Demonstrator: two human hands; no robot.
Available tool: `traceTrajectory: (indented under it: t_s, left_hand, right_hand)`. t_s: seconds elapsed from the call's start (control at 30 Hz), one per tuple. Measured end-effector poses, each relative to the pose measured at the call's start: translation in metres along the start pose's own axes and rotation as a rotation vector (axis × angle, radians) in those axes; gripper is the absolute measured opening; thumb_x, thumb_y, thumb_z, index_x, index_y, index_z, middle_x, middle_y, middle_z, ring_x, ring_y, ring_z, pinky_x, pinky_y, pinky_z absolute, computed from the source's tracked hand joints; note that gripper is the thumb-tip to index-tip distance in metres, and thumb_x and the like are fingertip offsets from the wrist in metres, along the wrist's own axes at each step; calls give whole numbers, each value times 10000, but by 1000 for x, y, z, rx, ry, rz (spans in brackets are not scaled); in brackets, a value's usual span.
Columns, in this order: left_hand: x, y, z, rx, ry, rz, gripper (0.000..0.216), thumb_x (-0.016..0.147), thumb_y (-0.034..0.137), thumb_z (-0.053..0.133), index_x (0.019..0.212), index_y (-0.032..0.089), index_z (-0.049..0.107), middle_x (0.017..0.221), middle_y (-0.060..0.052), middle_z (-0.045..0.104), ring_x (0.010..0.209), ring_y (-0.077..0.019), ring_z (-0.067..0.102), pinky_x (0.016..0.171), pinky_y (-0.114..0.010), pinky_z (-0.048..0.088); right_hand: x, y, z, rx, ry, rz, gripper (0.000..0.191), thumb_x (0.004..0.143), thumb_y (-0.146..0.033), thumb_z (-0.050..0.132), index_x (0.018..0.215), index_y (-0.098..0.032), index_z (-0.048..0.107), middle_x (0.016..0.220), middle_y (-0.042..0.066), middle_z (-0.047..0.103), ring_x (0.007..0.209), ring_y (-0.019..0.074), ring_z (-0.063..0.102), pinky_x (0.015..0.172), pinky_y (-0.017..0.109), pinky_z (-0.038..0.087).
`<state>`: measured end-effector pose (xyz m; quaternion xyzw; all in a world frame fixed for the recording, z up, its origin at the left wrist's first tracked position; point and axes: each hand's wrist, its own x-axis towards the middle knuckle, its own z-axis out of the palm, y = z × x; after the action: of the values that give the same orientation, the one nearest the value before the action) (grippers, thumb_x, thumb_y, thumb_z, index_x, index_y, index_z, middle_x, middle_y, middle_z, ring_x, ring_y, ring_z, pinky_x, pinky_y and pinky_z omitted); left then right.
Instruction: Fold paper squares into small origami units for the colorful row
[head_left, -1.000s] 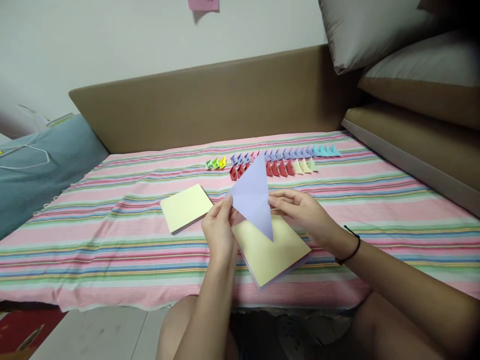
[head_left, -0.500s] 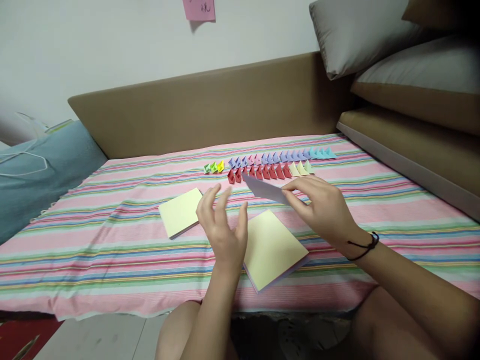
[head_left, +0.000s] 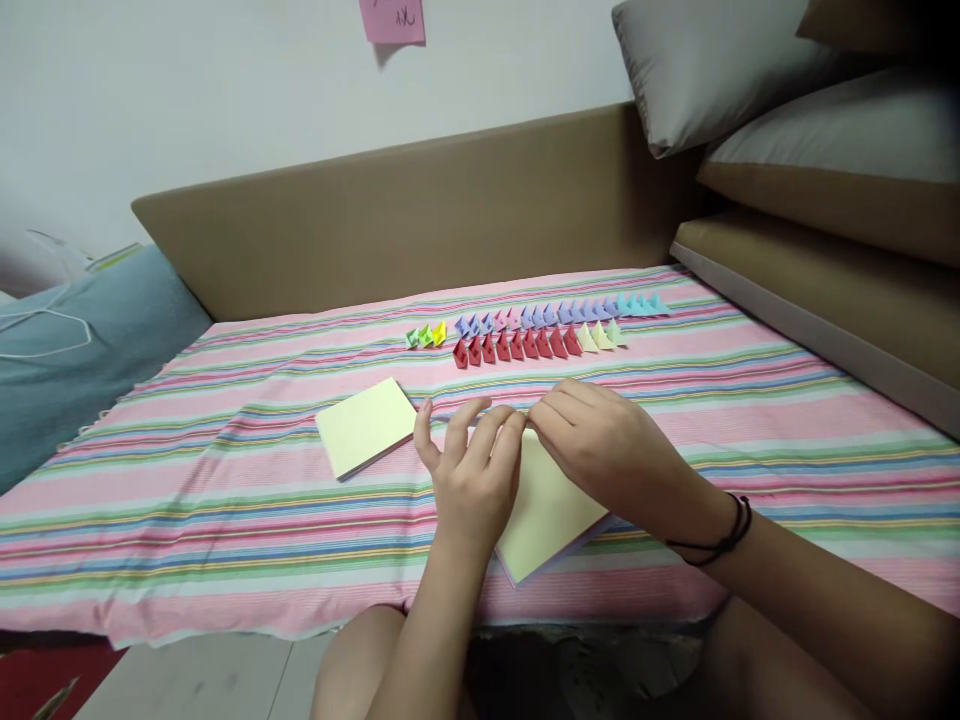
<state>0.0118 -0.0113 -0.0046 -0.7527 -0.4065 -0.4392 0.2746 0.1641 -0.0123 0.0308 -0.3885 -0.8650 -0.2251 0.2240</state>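
My left hand (head_left: 476, 470) and my right hand (head_left: 596, 435) meet at the fingertips, above a stack of square pale-yellow paper (head_left: 555, 515). Both hands pinch the purple sheet of paper, which is almost wholly hidden behind the fingers. The outer fingers of my left hand are raised and bent. Below my hands the yellow stack lies turned cornerwise, with a purple edge showing beneath it. To the left, near my left fingers, is a second stack of pale-yellow paper (head_left: 365, 428).
Rows of small folded paper boats (head_left: 530, 345) in red, purple, pink, blue, cream, green and yellow stand farther back on the striped cloth (head_left: 247, 500). A brown backrest (head_left: 405, 230) rises behind. Cushions (head_left: 840, 180) are piled on the right, and blue fabric (head_left: 97, 350) lies at left.
My right hand has moved left and down with the purple sheet. My left hand has come right to meet it, and its spread fingers have closed to a pinch.
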Motion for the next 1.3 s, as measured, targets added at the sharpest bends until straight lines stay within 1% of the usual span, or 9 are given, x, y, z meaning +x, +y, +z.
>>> traceTrajectory:
  t_s: [0.3,0.53,0.63,0.73,0.77,0.87,0.97,1.1,1.3]
  left_hand:
    - [3,-10,0,-48,-79,73,204,841,98,504,940,233,620,902,-21,713,1005,-193,607,1092,-440,123]
    - [4,-45,-10,53,-20,-45,163,840,103,492,891,215,599,853,-45,695,998,-215,589,1056,-465,184]
    - [4,-58,-16,107,86,-173,150,841,111,483,882,200,596,862,-75,677,1006,-234,570,1030,-487,226]
    - [4,-51,-16,61,166,-203,146,831,138,508,918,195,610,882,-85,672,1028,-241,564,1027,-489,245]
    - [4,-43,-15,18,147,-149,158,823,143,525,941,199,614,893,-78,680,1027,-237,573,1036,-485,238]
    - [5,-17,-8,-66,-17,19,230,808,177,583,1030,225,617,974,-60,704,1044,-235,591,1069,-483,182]
    - [4,0,-3,-75,-62,-11,176,817,144,566,945,239,640,869,-24,723,960,-223,621,1052,-476,207]
    - [3,-2,-4,-92,-64,-31,185,814,89,536,859,237,638,778,14,719,895,-197,630,1036,-455,222]
    - [5,-21,-10,-87,12,-36,207,780,70,563,842,254,634,745,21,720,883,-202,634,1001,-449,251]
  right_hand:
    - [-1,3,-4,19,-9,-3,213,826,-61,464,659,-175,533,652,37,538,654,182,423,583,302,293]
    - [-5,19,-11,7,-42,63,176,822,-101,502,667,-167,553,679,40,571,704,185,472,603,305,309]
    - [-7,25,-11,-14,-22,85,202,828,-82,474,662,-167,551,674,44,567,697,184,469,606,306,308]
    - [-7,24,-8,-25,-17,76,206,830,-84,471,658,-169,544,669,45,564,692,185,460,607,308,306]
    - [-6,22,-7,-22,-21,66,198,831,-91,478,662,-170,546,674,46,566,694,187,458,609,309,305]
    - [-2,13,-2,1,-35,22,171,827,-102,498,680,-174,548,687,44,570,695,191,449,618,314,306]
    - [0,5,2,16,-32,-2,181,822,-72,485,687,-176,545,683,36,556,687,187,437,626,314,305]
    - [0,3,2,31,-19,-17,178,845,-91,474,704,-177,541,694,29,546,685,182,436,636,311,307]
    - [-2,21,-9,-6,-4,45,182,852,-123,471,699,-167,559,694,43,566,717,187,475,673,314,330]
